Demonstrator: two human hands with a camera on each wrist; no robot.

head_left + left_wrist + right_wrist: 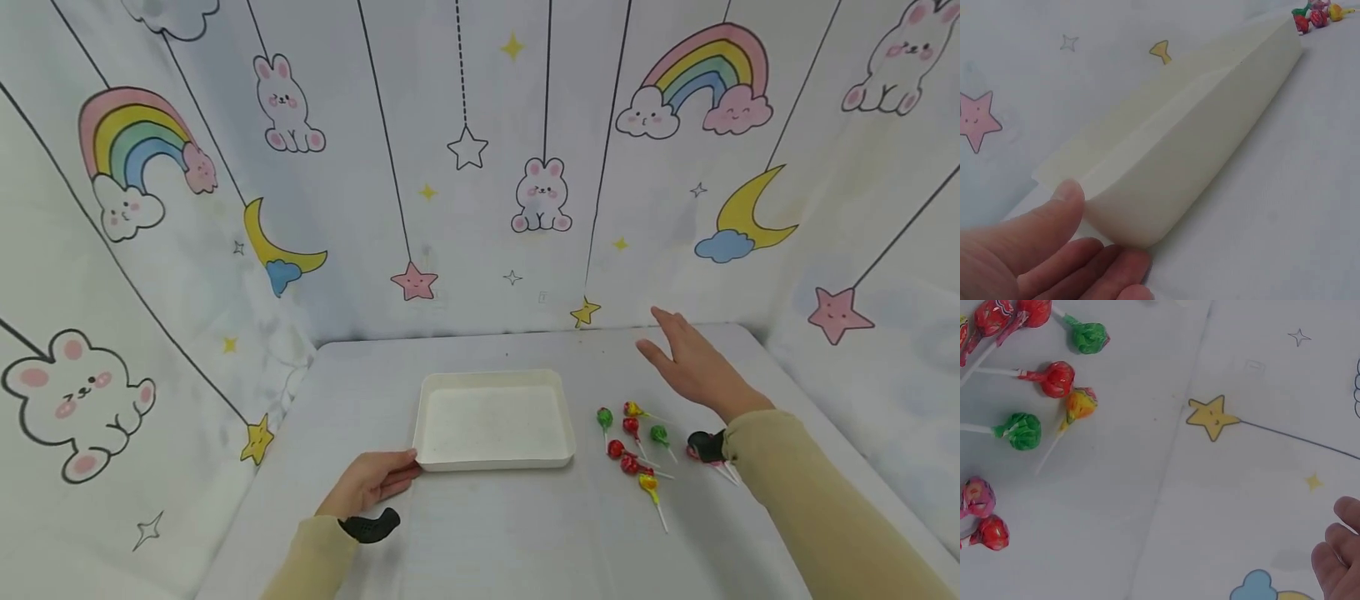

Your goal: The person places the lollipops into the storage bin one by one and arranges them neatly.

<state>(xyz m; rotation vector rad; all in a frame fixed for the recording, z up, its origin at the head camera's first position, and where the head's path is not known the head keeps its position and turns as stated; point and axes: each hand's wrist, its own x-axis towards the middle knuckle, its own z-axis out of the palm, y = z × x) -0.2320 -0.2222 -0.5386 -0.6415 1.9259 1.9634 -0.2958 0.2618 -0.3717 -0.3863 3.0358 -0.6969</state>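
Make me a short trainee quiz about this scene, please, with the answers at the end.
1. Which hand touches the white tray?
2. From the person's side, where do the lollipops lie?
A) Inside the tray
B) Right of the tray
C) Left of the tray
3. True or false: the right hand is holding a lollipop.

Key: 1. The left hand, at a near corner. 2. B. 3. False; it holds nothing.

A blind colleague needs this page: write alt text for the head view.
A left hand holds the near left corner of a shallow white tray on a white table. The right hand, fingers extended, hovers near wrapped lollipops scattered right of the tray. Behind, a white backdrop shows cartoon rabbits, rainbows and stars.
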